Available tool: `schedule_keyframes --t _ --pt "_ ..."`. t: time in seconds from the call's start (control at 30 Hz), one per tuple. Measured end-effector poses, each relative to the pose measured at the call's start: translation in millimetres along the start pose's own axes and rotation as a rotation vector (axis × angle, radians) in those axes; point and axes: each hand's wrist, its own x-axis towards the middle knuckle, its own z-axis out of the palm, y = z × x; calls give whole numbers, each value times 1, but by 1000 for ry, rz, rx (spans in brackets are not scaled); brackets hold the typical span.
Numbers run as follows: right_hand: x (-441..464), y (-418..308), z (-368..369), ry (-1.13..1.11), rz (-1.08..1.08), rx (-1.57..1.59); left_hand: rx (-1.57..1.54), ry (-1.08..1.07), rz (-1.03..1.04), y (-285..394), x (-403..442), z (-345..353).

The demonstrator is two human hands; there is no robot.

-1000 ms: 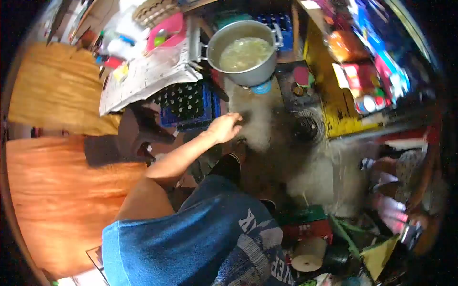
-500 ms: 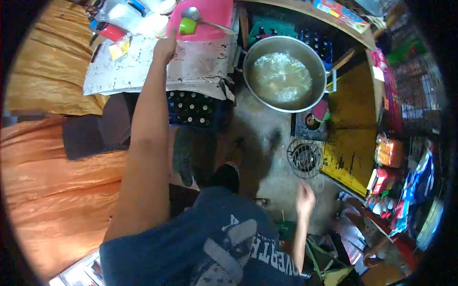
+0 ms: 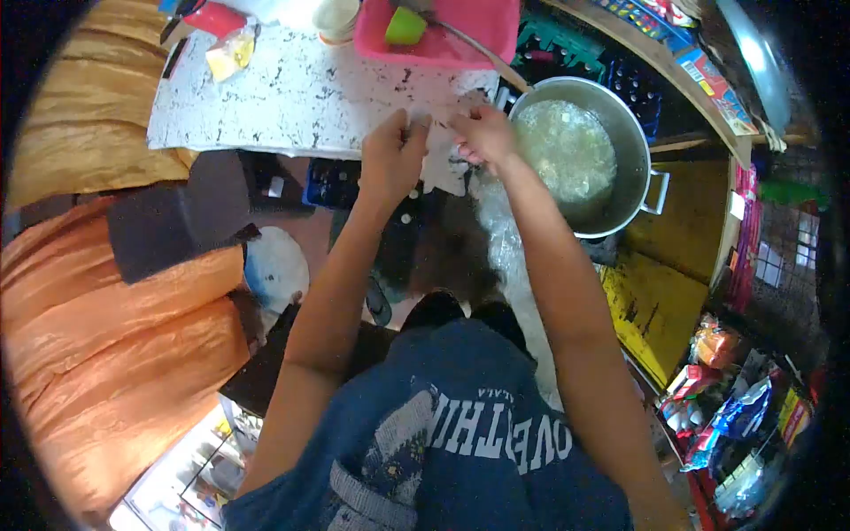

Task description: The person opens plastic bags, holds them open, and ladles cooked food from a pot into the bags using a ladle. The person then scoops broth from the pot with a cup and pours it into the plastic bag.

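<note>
Over the near edge of the worn white table (image 3: 266, 102), my left hand (image 3: 392, 159) is closed, thumb against fingers. Just to its right, my right hand (image 3: 487, 135) is curled in a pinch, near the rim of a large metal pot (image 3: 633, 164). A small gap separates the two hands. Whatever their fingertips hold, if anything, is too small or hidden to make out. The pot contains bubbling, cloudy liquid. Beyond my hands lies a pink tray (image 3: 496, 31) with a green cup (image 3: 405, 27) and a long-handled spoon (image 3: 478, 46) in it.
A yellow packet (image 3: 232, 55) and whitish bowls (image 3: 337, 19) are on the table. Crates of bottles stand below and behind it. To the right are a yellow panel (image 3: 660, 301) and packaged goods (image 3: 717, 389). Orange cloth (image 3: 133, 345) hangs at left.
My left hand has come back from beside the pink tray to the table's near edge. My right hand has risen from the lower right to beside it. The view has shifted.
</note>
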Motion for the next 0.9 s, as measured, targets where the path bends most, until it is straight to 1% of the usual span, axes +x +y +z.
schedule_keyframes --t 0.03,0.1,0.13,0.17,0.2,0.23,0.27,0.3,0.33,0.37,0.4,0.43,0.47,0.5,0.53,0.57,0.6,0.67,0.7,0.77,0.83,0.87,0.9 --pt "0 3 -2 -9 -39 23 -3 1 -18 -4 -2 -2" --pt "-2 8 -8 -9 -13 -3 -400 184 -73 -11 2 -4" --pt "-10 4 -10 27 -30 41 -407 201 -78 -10 6 -6" --pt "-19 -2 -13 59 -50 85 -575 217 -118 -7 10 -9" --pt "-29 -10 -17 42 -104 57 -744 239 -152 -4 13 -13" --pt "-35 -10 -21 64 -194 19 -917 269 -177 -1 14 -19" --pt "-33 -7 -23 76 -304 -17 -924 281 -185 2 16 -20" --pt "-23 4 -29 111 -322 -125 -931 305 -172 4 20 -21" --pt "-31 -12 -30 107 -327 -236 -658 278 -161 2 21 -26" --pt "-28 -10 -32 175 -477 -333 -407 262 -149 -5 27 -25" --pt "-19 -11 -39 163 -636 -416 -537 340 -226 16 28 -25" --pt "-13 -14 -40 165 -774 -497 -799 330 -176 8 39 -17" --pt "-21 -34 -36 148 -815 -478 -594 299 -117 19 37 -23" --pt "-35 -66 -31 25 -702 -498 -561 297 -142 15 44 -18" --pt "-42 -86 -26 -93 -581 -525 -562 272 -149 26 45 -19" --pt "-37 -89 -17 -101 -605 -527 -565 243 -160 35 47 -21" --pt "-33 -89 -5 -53 -837 -714 -567 256 -150 36 53 -23" --pt "-23 -81 17 3 -1063 -905 -560 226 -50 40 62 -26" --pt "-12 -78 29 12 -1036 -818 -564 228 -39 43 71 -32" --pt "4 -81 35 17 -994 -739 -586 161 -48 69 69 -56" --pt "19 -86 34 -184 -736 -765 -287 -181 -43 74 85 -107" --pt "24 -89 37 -179 -728 -765 -318 -249 -13 73 102 -130" --pt "26 -93 40 -143 -743 -676 -227 -194 32 68 134 -159"
